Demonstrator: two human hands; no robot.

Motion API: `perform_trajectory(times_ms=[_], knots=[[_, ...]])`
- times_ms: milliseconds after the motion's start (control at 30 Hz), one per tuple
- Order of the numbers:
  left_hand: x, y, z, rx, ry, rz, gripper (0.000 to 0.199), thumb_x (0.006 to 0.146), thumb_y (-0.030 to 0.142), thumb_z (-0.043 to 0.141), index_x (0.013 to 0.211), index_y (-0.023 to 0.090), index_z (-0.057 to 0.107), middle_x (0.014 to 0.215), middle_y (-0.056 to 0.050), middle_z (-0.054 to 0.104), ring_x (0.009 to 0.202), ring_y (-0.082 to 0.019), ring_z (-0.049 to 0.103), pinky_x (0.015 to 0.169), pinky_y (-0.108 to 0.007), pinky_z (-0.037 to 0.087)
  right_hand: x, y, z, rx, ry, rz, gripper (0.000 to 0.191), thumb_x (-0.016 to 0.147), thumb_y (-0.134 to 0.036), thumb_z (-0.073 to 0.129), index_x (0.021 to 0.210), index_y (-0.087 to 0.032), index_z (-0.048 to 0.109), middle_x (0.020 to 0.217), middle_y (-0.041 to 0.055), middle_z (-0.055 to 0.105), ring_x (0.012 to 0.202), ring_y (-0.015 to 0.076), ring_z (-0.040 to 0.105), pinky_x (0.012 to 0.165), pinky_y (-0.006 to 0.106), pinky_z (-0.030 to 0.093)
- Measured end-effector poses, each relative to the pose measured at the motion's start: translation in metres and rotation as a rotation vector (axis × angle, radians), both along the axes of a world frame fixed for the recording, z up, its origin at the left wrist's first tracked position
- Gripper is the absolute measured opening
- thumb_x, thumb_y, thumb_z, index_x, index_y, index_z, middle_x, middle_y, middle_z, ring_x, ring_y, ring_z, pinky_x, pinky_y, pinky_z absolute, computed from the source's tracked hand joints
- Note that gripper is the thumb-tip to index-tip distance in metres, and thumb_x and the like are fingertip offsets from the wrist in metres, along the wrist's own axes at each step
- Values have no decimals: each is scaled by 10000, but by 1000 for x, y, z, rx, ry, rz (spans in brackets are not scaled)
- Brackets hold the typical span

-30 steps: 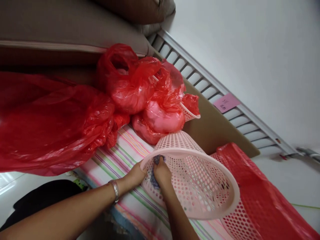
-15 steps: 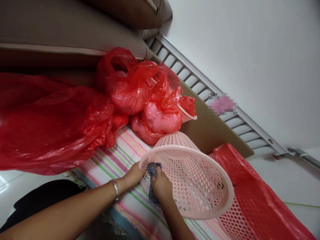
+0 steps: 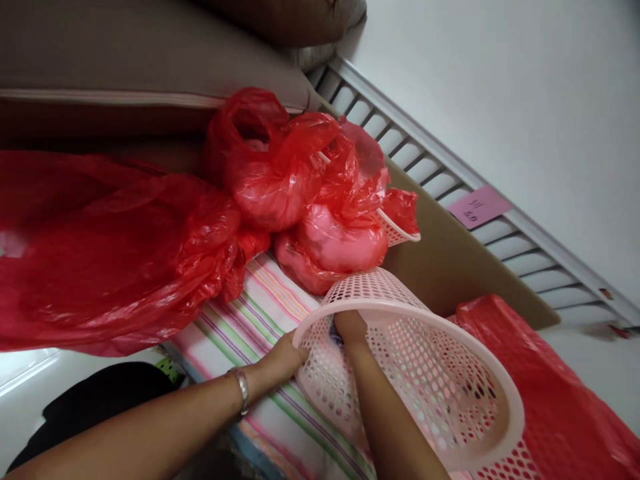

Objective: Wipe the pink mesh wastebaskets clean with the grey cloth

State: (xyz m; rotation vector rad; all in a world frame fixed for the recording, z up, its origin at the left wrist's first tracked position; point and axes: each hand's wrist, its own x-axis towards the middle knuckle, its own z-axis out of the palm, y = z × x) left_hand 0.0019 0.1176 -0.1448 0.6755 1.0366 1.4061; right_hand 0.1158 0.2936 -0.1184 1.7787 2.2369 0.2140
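A pale pink perforated plastic basket lies tipped on its side, its wide mouth facing me. My left hand, with a silver bangle at the wrist, is closed around the left part of its rim. Deep inside the basket, my right hand presses a dark grey-blue cloth against the inner left wall. Most of the cloth and the right fingertips are hidden behind that hand and the rim. Under the basket spreads a striped pink, green and white cloth.
Red plastic bags with pink contents sit behind the basket, and a large red bag lies at left. Another red bag and basket stand at right. A brown board leans against a white railing with a pink note.
My right hand has moved with the cloth from near the rim to deeper inside the basket. The camera view has shifted, so the scene sits further right.
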Motion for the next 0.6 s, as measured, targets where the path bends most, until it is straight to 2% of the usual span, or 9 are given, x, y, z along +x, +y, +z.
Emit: perform_trajectory(times_ms=[133,200,267,367,433,533,600], knots=[[-16,5,13,128,38,74,588,681,117,555,1267,151,526,1142,-66,671,1048,-216,594,967,-342,431,2,-5,0,8,18,-21,379,914,-174,291,1168,-130,569,1069,173,661,1028,256,621,822,342,460],[-21,7,18,101,49,106,537,693,129,546,1229,135,560,1122,-75,681,1043,-225,598,961,-354,435,1,-13,1,0,27,-23,379,901,-182,310,1219,-137,511,1047,169,665,972,275,641,775,367,471],[-23,7,19,75,31,109,429,704,130,515,1116,116,634,1010,-76,717,970,-229,626,914,-359,463,0,-30,2,-27,35,-14,366,893,-215,343,1225,-158,486,1010,152,674,907,273,658,725,362,476],[-20,6,14,59,-19,129,338,714,159,514,1012,111,668,891,-63,732,876,-218,647,850,-345,492,-1,-74,3,-26,34,60,340,897,-248,348,1194,-162,491,955,139,668,852,250,658,692,329,465],[-18,6,10,42,-48,143,311,717,185,531,986,104,664,847,-59,730,835,-210,652,826,-336,498,0,-111,3,13,11,163,337,885,-220,349,1178,-151,501,926,141,654,821,245,649,686,322,456],[-16,5,4,12,-74,158,308,731,225,543,980,76,647,812,-70,724,806,-207,650,815,-335,496,3,-165,4,-12,-8,241,343,798,-171,431,1123,-176,541,932,134,632,826,262,633,693,335,455],[-14,4,1,4,-89,160,315,740,238,539,987,69,641,815,-77,723,806,-205,648,810,-333,496,8,-189,6,-50,-7,263,381,760,-141,443,1122,-188,554,943,129,626,848,269,625,719,348,455]])
